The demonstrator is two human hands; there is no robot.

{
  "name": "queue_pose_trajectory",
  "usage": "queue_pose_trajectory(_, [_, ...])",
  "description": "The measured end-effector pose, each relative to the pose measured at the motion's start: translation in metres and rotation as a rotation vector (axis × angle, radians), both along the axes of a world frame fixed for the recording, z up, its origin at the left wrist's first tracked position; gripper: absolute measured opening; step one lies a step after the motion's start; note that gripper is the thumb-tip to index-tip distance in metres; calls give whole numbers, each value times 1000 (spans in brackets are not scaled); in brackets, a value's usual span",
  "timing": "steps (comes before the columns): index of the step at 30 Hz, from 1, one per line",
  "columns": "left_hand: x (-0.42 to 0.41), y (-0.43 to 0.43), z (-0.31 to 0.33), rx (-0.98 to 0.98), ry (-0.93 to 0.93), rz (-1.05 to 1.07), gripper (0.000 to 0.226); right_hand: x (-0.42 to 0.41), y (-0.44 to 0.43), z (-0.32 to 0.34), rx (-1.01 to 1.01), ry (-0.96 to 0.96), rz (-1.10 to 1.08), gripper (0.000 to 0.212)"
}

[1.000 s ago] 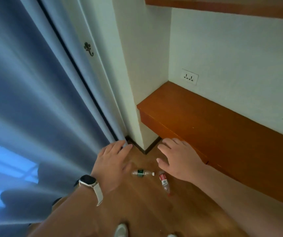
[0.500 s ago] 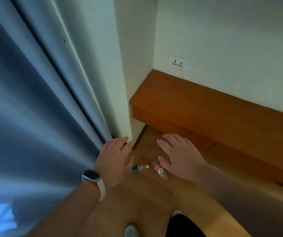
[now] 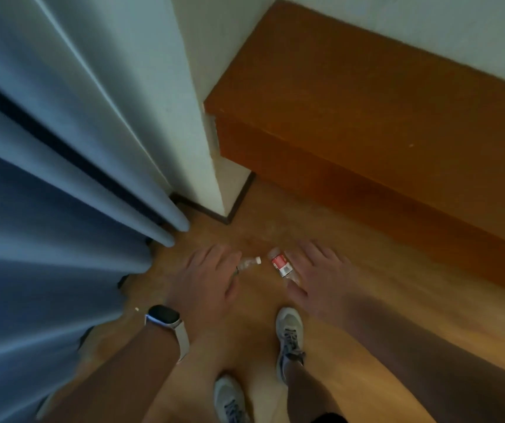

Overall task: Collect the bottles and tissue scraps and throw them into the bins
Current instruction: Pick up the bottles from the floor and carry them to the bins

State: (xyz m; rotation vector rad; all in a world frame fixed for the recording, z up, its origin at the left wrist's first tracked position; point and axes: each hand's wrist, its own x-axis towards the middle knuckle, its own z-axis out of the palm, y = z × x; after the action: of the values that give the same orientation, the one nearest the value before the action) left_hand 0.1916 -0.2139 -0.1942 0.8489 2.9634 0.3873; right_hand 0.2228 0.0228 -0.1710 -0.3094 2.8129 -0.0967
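Warm wooden floor (image 3: 367, 346) fills the lower view, and both bottles lie on it between the two hands. The left hand (image 3: 205, 279) reaches down with fingers (image 3: 211, 257) straight and loosely spread, holding nothing. The white-capped bottle (image 3: 249, 262) pokes out from under its fingertips, cap pointing away toward the other hand, body mostly hidden. The right hand (image 3: 321, 279) is likewise flat and spread, empty. The red-labelled bottle (image 3: 281, 265) lies just beside its index finger and thumb, whether touching I cannot tell.

The step in hand looks like a two-handed pickup. To do it well, each hand should drop until the palm is over the bottle's middle, then curl fingers and thumb round the body rather than the cap. These bottles look light and round, so a glancing fingertip would probably roll them off.

Beyond the left fingertips hangs a blue curtain (image 3: 46, 239) whose folds reach the floor, a likely place for a nudged bottle to vanish. Ahead of both sets of fingertips stands a white wall corner (image 3: 202, 148), and past the right fingers a brown wooden bench (image 3: 367, 132). Behind the wrists are a watch (image 3: 164, 314) and pale shoes (image 3: 289, 334). A pale speck (image 3: 136, 308) lies near the curtain hem, too small to identify. No bin is in view.
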Motion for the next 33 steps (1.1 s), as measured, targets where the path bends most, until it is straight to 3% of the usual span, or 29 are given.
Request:
queue_pose_trajectory(4, [-18,11,-126,-63,-101,0,58,-13,18,-133,-21,-22,-34,60])
queue_pose_trajectory(11, [-45,24,-342,-179,-310,74,48,-29,52,-352,-41,-144,-71,59])
queue_pose_trajectory(18, [-62,19,-503,-187,-421,183,51,-51,79,-511,10,-303,-114,66])
queue_pose_trajectory(25, [-79,4,-586,-290,-497,214,65,-63,82,-590,-55,-325,-257,77])
queue_pose_trajectory(33, [-78,13,-617,-344,-565,178,76,-61,75,-626,-100,-432,-423,88])
